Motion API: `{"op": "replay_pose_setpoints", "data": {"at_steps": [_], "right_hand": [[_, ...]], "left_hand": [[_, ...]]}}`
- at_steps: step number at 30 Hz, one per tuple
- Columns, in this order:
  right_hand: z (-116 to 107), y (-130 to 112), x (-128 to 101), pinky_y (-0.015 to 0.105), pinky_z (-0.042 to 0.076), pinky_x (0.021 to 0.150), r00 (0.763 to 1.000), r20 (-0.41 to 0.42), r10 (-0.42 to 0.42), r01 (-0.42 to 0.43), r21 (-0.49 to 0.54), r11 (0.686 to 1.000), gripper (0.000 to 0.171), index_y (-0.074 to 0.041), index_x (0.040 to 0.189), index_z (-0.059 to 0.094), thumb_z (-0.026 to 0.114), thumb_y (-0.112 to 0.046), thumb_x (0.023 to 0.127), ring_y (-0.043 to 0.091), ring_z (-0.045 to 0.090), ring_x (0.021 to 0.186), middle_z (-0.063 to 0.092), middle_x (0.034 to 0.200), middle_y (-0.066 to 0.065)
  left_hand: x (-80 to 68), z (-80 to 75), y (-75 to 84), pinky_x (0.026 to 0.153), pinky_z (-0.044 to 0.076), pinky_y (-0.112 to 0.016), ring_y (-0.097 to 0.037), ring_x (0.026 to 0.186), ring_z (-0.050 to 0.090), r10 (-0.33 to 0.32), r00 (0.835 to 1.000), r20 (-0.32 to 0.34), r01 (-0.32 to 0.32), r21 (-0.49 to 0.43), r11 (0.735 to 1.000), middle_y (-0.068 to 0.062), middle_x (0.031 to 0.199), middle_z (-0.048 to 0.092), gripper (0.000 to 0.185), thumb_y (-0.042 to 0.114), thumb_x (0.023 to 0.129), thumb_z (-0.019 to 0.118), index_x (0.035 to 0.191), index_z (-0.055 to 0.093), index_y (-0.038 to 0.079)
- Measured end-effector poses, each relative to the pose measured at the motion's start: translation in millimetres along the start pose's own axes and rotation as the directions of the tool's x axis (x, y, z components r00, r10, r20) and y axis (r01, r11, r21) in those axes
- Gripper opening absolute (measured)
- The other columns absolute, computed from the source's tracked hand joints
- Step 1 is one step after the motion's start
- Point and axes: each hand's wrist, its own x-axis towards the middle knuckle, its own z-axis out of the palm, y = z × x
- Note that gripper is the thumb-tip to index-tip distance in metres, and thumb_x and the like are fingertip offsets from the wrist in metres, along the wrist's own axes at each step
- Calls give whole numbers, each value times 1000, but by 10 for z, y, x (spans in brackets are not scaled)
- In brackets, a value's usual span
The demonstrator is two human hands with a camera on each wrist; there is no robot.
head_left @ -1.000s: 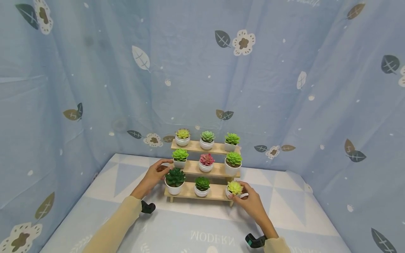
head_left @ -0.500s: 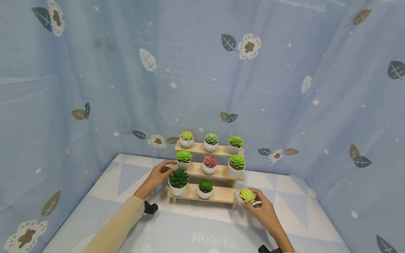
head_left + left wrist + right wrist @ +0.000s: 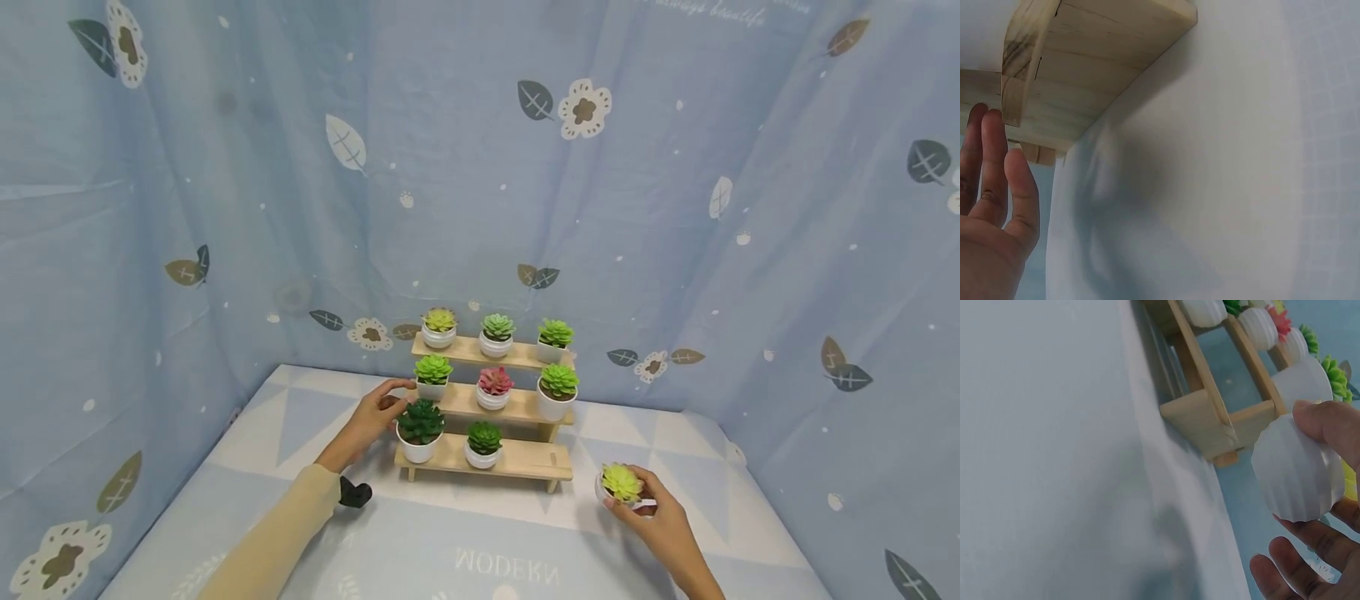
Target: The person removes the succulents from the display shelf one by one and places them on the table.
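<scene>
My right hand (image 3: 663,527) holds a small potted succulent (image 3: 621,483) with yellow-green leaves, to the right of a three-tier wooden plant stand (image 3: 528,460). In the right wrist view, thumb and fingers grip its ribbed white pot (image 3: 1297,469), apart from the stand. At the stand's left end is my left hand (image 3: 369,423), its fingers stretched toward the middle tier beside a dark green succulent (image 3: 420,422). The left wrist view shows its fingertips right at the stand's wooden side (image 3: 1017,69).
On the bottom tier a green succulent (image 3: 483,438) stands left of a bare stretch of board. A red succulent (image 3: 494,382) sits mid-stand among several other white-potted plants. Behind hangs a blue patterned curtain (image 3: 450,208); a patterned cloth (image 3: 420,542) covers the table.
My right hand has lifted the yellow-green succulent off the right end of the bottom tier and carried it right and toward me. The left hand keeps its place at the stand.
</scene>
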Motion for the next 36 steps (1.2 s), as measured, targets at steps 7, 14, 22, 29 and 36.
{"op": "replay_pose_setpoints", "data": {"at_steps": [7,14,22,29,36], "right_hand": [[-57,128,-89,28,51,75,1000,-27,17,-17,-26,1000,82,-13,145,52,85,-51,82,20,57,99,62,119,10],[-63,230,-149,28,52,74,999,-33,39,-41,-58,997,80,-10,145,52,85,-50,83,21,59,101,63,122,12],[-94,326,-168,30,53,74,996,-4,94,-94,-42,995,81,-11,147,49,83,-50,85,20,62,97,64,121,14],[-138,358,-179,37,56,79,992,4,127,-127,-46,991,84,-6,146,49,84,-50,84,24,61,101,63,120,14],[-187,424,-155,40,57,82,990,-10,142,-142,-44,989,88,-2,146,49,86,-50,82,29,61,106,63,125,17]], "left_hand": [[-9,7,-9,80,53,-52,-24,110,62,4,1000,5,-4,7,1000,-13,132,64,39,32,107,60,145,56,24],[-109,-21,127,83,53,-54,-26,110,62,2,1000,24,-2,15,1000,-15,131,64,37,27,107,59,144,58,22],[-17,-46,22,80,54,-50,-26,110,63,8,1000,20,-8,4,1000,-14,131,65,37,30,106,61,143,59,25],[1,-58,16,81,54,-46,-26,112,62,-9,1000,25,9,18,1000,-11,129,67,36,30,107,61,142,60,27],[6,-29,33,81,54,-50,-25,108,62,-15,1000,17,15,16,1000,-10,127,67,36,28,107,60,143,60,27]]}}
